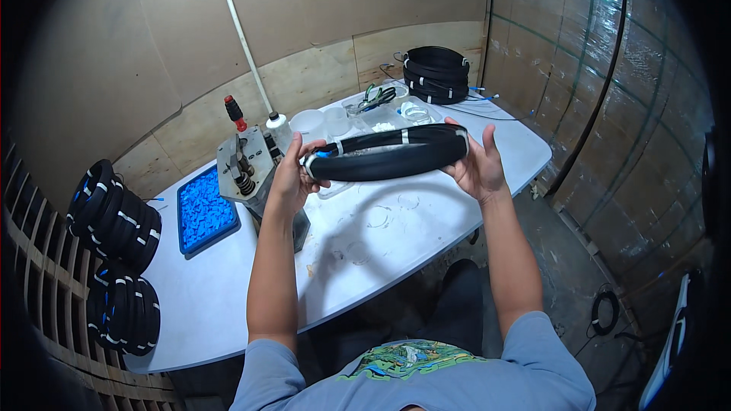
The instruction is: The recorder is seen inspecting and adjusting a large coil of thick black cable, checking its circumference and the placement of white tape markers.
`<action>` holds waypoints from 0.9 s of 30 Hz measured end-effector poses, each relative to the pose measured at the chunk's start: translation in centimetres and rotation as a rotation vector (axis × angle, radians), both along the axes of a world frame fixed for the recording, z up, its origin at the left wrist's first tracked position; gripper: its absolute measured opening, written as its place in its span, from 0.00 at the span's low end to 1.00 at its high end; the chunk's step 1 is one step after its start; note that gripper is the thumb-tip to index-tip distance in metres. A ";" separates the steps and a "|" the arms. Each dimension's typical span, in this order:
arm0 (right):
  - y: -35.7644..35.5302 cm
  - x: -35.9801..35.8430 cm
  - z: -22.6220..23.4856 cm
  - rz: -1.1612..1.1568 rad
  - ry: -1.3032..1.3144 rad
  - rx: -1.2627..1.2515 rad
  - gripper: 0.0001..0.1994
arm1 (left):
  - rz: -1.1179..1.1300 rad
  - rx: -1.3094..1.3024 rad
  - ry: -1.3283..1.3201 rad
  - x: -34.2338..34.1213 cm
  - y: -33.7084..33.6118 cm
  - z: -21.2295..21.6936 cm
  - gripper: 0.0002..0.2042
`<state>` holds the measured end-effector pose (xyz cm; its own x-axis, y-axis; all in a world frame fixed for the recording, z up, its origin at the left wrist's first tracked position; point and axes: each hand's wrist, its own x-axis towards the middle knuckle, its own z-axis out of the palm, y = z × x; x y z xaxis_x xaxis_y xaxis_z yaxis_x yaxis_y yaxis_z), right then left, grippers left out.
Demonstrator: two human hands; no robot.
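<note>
Both ends of a black cable coil (388, 154), bound with white bands, are clasped above the table (228, 289): the left hand (288, 175) is closed round its nine o'clock end, the right hand (476, 164) round its three o'clock end, fingers curled over the rim. At nine o'clock of the left hand a blue tray (204, 211) of small blue pieces is seen beside a grey press tool (245, 164). Banded coils (435, 73) are stacked at twelve o'clock, and more coils (118, 213) at the table's nine o'clock edge.
</note>
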<state>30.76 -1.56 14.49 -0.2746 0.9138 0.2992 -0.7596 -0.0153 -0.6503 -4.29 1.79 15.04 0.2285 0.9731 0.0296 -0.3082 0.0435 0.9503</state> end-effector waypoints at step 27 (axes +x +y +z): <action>1.2 -3.6 -2.8 -0.671 -0.408 -0.070 0.16 | 0.411 0.035 -0.124 6.5 0.6 -3.8 0.15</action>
